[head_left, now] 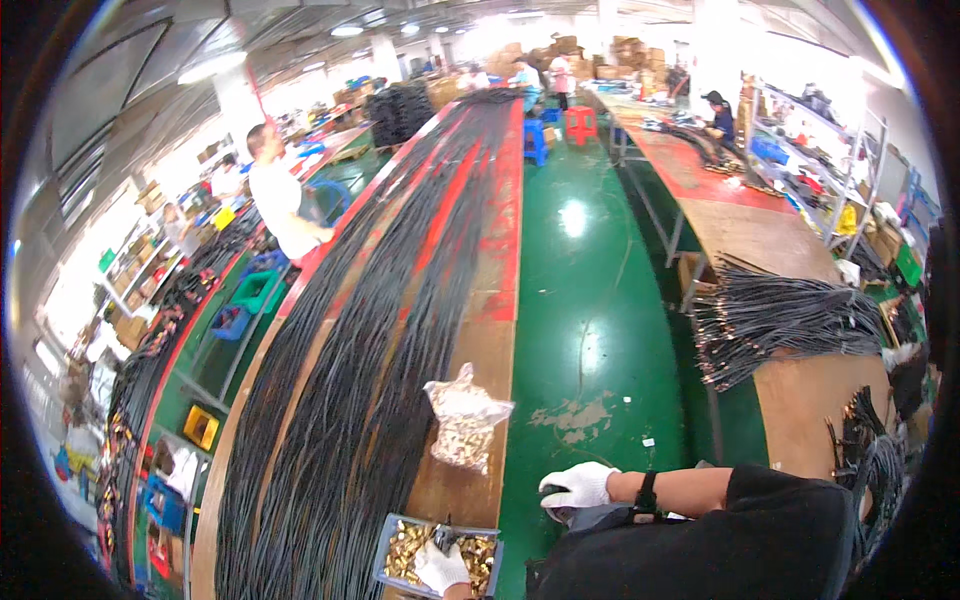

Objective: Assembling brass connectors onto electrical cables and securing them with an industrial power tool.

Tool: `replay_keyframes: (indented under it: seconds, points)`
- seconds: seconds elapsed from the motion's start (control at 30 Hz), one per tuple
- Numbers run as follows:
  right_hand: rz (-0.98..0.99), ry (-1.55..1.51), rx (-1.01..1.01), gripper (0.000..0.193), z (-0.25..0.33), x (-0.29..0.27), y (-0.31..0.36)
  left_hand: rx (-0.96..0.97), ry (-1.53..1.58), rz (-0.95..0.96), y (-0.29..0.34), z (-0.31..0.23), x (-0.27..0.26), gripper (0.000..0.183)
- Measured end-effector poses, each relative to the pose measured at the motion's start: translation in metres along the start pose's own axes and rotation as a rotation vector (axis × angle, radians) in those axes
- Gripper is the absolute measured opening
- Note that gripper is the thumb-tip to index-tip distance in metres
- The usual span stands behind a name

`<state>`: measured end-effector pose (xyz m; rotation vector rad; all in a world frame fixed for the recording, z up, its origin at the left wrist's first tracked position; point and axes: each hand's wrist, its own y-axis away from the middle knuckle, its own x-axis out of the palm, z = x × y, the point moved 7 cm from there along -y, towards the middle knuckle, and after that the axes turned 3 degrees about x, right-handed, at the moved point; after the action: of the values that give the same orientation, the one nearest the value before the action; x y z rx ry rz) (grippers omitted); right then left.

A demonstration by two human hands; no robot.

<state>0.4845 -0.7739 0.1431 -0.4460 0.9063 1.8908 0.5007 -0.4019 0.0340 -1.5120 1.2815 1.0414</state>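
My left hand (441,568), in a white glove, is down in a blue-grey plastic bin (383,562) at the table's near end. Loose brass-coloured fittings (408,545) fill the bin. The fingers are closed at a small dark piece (444,538) whose kind I cannot make out. Off the table's right edge, above the green floor, my right hand (582,487) is curled shut in a white glove. Something dark shows at its fingers, too unclear to name. Just beyond the bin, a clear plastic bag (466,420) of similar small fittings lies on the table.
Long black cables (340,400) run in bundles along the table (490,345). More cut cables (785,315) lie on the right-hand bench (740,235). A co-worker in white (280,195) stands across the table at left. Blue (535,143) and red stools (580,125) stand in the far aisle.
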Motion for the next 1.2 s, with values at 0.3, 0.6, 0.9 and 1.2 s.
replay_keyframes:
  seconds: [0.3,0.6,0.9,1.2]
  points:
    - [-0.013,0.025,0.033,0.064,-0.007,0.001,0.005,0.021,0.065,-0.107,0.010,0.001,-0.006,0.047]
    - [0.017,-0.011,0.014,0.061,-0.002,0.006,0.001,0.038,0.112,-0.154,0.012,0.006,-0.006,0.044]
    - [0.002,-0.020,0.037,0.062,-0.011,0.005,0.003,0.004,0.069,0.053,0.012,-0.003,-0.011,0.063]
    - [0.002,-0.016,0.035,0.065,-0.015,0.004,0.004,0.043,0.054,0.014,0.014,0.001,-0.004,0.064]
